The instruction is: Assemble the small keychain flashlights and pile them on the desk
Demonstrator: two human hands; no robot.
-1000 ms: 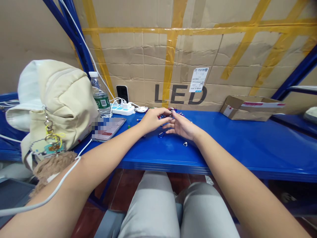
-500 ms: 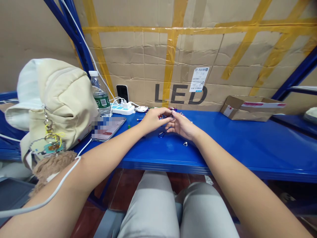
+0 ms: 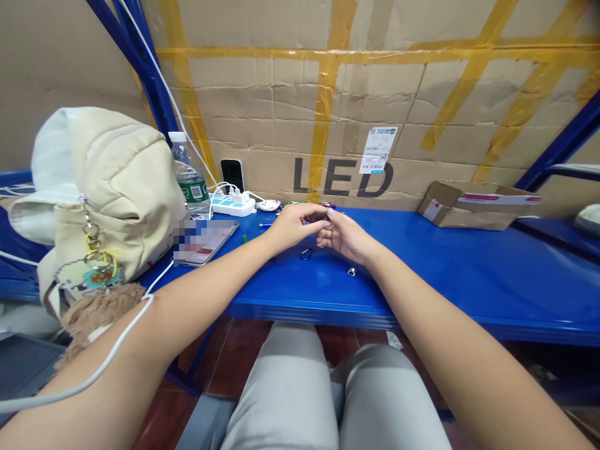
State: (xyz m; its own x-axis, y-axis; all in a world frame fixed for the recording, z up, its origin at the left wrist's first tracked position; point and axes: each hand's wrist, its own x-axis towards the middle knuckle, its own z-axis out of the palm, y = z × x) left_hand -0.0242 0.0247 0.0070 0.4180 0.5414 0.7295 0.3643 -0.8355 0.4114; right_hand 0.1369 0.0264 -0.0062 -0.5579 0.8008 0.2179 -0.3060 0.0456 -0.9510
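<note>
Evidently, over the worktop, your left hand and right hand meet with fingers bent narrow; whether either holds something, I cannot tell. The handwork looks unfinished: small coloured parts lie loose just beyond your hands, a blue carabiner just nearer you, a silver piece near your right wrist.

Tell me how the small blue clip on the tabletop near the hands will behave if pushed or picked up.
The blue clip looks thin-framed, so it is probably light. Its open loop holds its shape, suggesting it is stiff. Lying on the glossy blue tabletop, it would likely slide rather than roll.
</note>
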